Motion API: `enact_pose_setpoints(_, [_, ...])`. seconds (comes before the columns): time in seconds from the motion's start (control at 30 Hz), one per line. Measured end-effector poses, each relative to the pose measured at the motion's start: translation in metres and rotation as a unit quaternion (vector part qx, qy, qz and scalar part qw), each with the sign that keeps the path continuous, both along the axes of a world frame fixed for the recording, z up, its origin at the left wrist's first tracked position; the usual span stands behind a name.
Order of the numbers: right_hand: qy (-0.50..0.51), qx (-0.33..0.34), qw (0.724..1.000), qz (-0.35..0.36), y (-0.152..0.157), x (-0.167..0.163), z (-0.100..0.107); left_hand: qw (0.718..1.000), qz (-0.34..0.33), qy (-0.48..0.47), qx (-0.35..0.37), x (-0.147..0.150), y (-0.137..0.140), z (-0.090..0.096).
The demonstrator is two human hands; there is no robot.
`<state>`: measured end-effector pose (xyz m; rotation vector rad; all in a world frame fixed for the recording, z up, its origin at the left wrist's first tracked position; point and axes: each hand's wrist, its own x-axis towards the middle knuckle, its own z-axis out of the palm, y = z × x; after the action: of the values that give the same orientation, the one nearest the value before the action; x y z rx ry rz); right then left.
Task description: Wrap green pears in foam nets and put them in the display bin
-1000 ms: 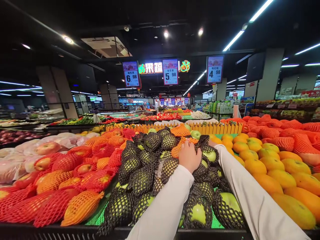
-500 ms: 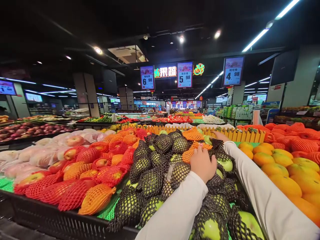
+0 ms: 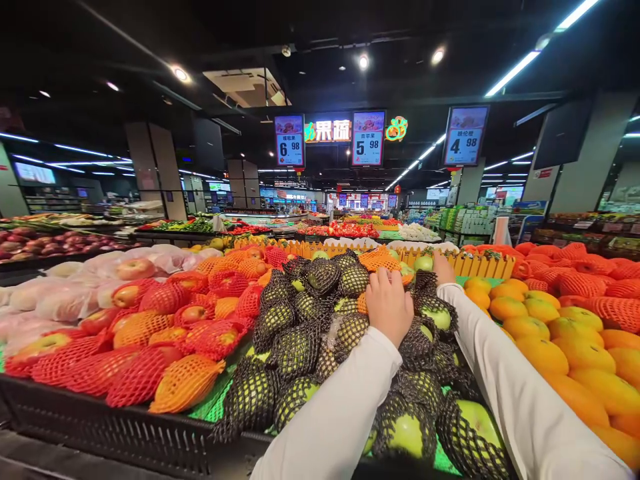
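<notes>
My left hand lies over the middle of the pile, its fingers curled down onto an apple in an orange foam net. The hand covers most of that fruit. Farther back on the right, my right hand grips a bare green apple from its right side; its fingertips are hidden. Around both hands are green apples in black foam nets, some with bare skin showing. Another orange foam net lies just beyond my left fingers.
Apples in red and orange nets fill the left side, with pale wrapped fruit beyond. Oranges are piled at right. A low yellow fence runs behind the pile; a black crate edge lies in front. Price signs hang overhead.
The bare green apple has come into sight beside my right hand, whose fingers pointed left before. My left hand has shifted slightly left and farther over the orange net. The view has tilted slightly.
</notes>
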<state>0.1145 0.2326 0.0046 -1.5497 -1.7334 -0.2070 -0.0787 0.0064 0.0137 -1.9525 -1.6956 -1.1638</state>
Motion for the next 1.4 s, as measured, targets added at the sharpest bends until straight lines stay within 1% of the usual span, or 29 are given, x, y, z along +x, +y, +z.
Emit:
enact_pose_setpoints(0.03, [0.024,0.021,0.999,-0.026,-0.009,0.002,0.007,1.000,0.016,-0.016,0.005,-0.002,0.000,0.000])
enact_pose_setpoints(0.1, [0.087,0.067,0.992,-0.068,-0.030,0.003,0.023,0.998,0.042,-0.045,-0.018,-0.006,0.003,-0.001])
enact_pose_setpoints(0.17, [0.174,0.120,0.975,-0.066,-0.054,-0.001,0.038,0.996,0.050,-0.059,-0.049,-0.008,0.007,-0.004])
enact_pose_setpoints(0.23, [0.223,0.143,0.963,-0.040,-0.081,-0.012,0.045,0.994,0.027,-0.095,-0.056,-0.010,0.013,-0.006])
enact_pose_setpoints(0.3, [0.257,0.170,0.951,-0.015,-0.107,-0.027,0.042,0.981,-0.026,-0.192,-0.033,-0.012,0.020,-0.007])
enact_pose_setpoints(0.33, [0.271,0.189,0.944,0.002,-0.120,-0.034,0.036,0.963,-0.055,-0.262,-0.014,-0.013,0.022,-0.006])
enact_pose_setpoints(0.4, [0.281,0.227,0.932,0.022,-0.142,-0.048,0.021,0.908,-0.087,-0.406,0.049,-0.016,0.026,-0.004])
enact_pose_setpoints(0.47, [0.233,0.256,0.938,0.014,-0.160,-0.056,0.007,0.846,-0.077,-0.513,0.123,-0.020,0.028,-0.001])
enact_pose_setpoints(0.5, [0.201,0.275,0.940,0.019,-0.167,-0.059,0.002,0.821,-0.064,-0.547,0.151,-0.022,0.028,0.000])
enact_pose_setpoints(0.53, [0.167,0.293,0.941,0.029,-0.172,-0.060,-0.002,0.801,-0.053,-0.572,0.168,-0.023,0.028,0.001])
enact_pose_setpoints(0.57, [0.136,0.308,0.940,0.047,-0.176,-0.061,-0.004,0.789,-0.046,-0.588,0.174,-0.024,0.028,0.001])
enact_pose_setpoints(0.6, [0.108,0.316,0.940,0.071,-0.178,-0.061,-0.006,0.783,-0.043,-0.596,0.175,-0.024,0.028,0.000])
enact_pose_setpoints(0.63, [0.079,0.311,0.942,0.098,-0.179,-0.061,-0.007,0.783,-0.043,-0.595,0.176,-0.024,0.028,-0.001])
enact_pose_setpoints(0.7, [0.032,0.274,0.948,0.161,-0.179,-0.061,-0.008,0.796,-0.048,-0.572,0.192,-0.024,0.029,-0.003])
enact_pose_setpoints(0.77, [0.011,0.231,0.951,0.207,-0.176,-0.061,-0.010,0.811,-0.049,-0.539,0.222,-0.023,0.029,-0.006])
enact_pose_setpoints(0.8, [0.012,0.224,0.950,0.218,-0.175,-0.061,-0.011,0.816,-0.049,-0.527,0.235,-0.022,0.029,-0.007])
enact_pose_setpoints(0.87, [0.016,0.242,0.946,0.215,-0.175,-0.062,-0.011,0.818,-0.048,-0.518,0.246,-0.021,0.028,-0.007])
enact_pose_setpoints(1.0, [0.003,0.303,0.937,0.174,-0.183,-0.062,-0.007,0.813,-0.051,-0.531,0.231,-0.020,0.025,-0.006])
enact_pose_setpoints(1.07, [-0.005,0.296,0.937,0.184,-0.186,-0.061,-0.005,0.813,-0.059,-0.535,0.224,-0.020,0.026,-0.005])
enact_pose_setpoints(1.1, [-0.008,0.279,0.939,0.201,-0.186,-0.060,-0.005,0.812,-0.065,-0.537,0.221,-0.020,0.026,-0.005])
enact_pose_setpoints(1.17, [-0.003,0.225,0.946,0.232,-0.183,-0.059,-0.006,0.805,-0.082,-0.546,0.216,-0.020,0.028,-0.005])
enact_pose_setpoints(1.3, [0.020,0.114,0.960,0.255,-0.174,-0.060,-0.007,0.785,-0.125,-0.571,0.206,-0.020,0.033,-0.007])
enact_pose_setpoints(1.4, [0.012,0.074,0.959,0.273,-0.172,-0.061,-0.006,0.769,-0.156,-0.586,0.201,-0.018,0.037,-0.009])
